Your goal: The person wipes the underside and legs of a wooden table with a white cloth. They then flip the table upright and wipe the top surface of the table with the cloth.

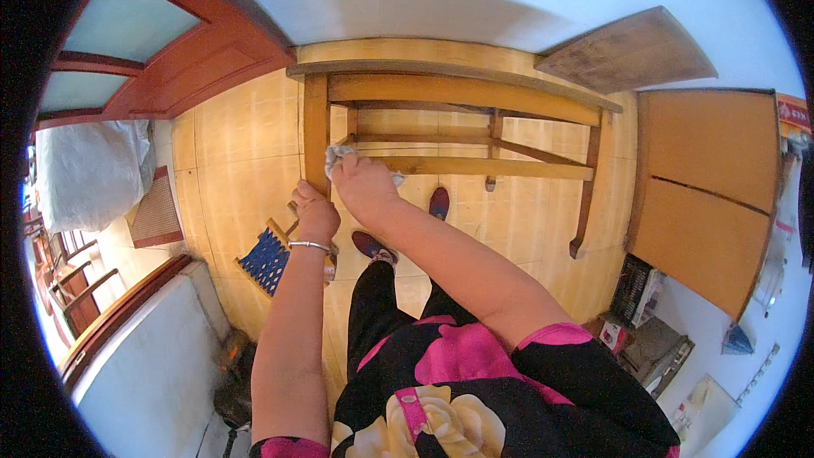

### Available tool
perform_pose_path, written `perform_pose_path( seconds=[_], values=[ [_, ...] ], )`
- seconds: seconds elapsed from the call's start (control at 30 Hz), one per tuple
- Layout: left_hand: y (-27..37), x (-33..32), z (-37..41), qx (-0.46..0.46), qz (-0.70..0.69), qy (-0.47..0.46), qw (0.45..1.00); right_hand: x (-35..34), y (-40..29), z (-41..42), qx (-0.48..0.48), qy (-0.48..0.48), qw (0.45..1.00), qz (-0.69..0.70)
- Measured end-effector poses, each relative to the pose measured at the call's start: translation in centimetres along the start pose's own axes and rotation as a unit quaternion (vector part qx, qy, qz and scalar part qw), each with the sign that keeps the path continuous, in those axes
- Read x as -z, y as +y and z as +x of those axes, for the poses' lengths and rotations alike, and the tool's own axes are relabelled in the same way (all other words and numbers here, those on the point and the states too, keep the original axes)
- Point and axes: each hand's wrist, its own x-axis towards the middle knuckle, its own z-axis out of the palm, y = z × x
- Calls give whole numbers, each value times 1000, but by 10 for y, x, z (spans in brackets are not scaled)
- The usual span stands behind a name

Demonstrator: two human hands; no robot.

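My right hand (365, 184) presses a crumpled grey-white cloth (337, 156) to the joint between a wooden table's near-left leg (316, 121) and its stretcher (483, 167). Part of the cloth hides beneath my fingers. At the free end of that same leg is my left hand (316, 213), closed around it, with a metal bangle at the wrist. The yellow-brown table appears turned onto its side. Its top shows edge-on (445, 70) towards the wall, and its legs point towards me.
A small folding stool with blue woven webbing (264, 262) stands by my left forearm. A brown board (629, 54) leans on the wall at right, near a wooden cabinet (703, 184). On the left are a red door (197, 44) and a plastic-covered bundle (95, 172). My shoes (439, 202) are close below the stretcher.
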Motion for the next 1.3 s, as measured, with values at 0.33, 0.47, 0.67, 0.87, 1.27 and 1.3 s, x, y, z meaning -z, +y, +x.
perform_pose_path(
  seconds=[0.33, 0.47, 0.67, 0.87, 1.27, 1.3],
  values=[
    [3, 0, -5, -5, 13, 31, 999, 7, 107, -102, -72, 31, 995, 62],
    [-10, -5, -4, -36, 35, 64, 997, 18, 154, -157, -141, 37, 989, 22],
    [-7, -4, 0, -51, 47, 52, 996, 24, 241, -237, -309, 51, 949, -23],
    [2, 9, -5, -1, 3, 13, 1000, 24, 313, -283, -459, 27, 888, -11],
    [-25, -7, 3, -55, 47, 103, 992, 17, 212, -197, -262, 58, 959, 88],
    [-33, -10, 3, -87, 61, 134, 985, 21, 201, -187, -232, 46, 967, 94]
  ],
)
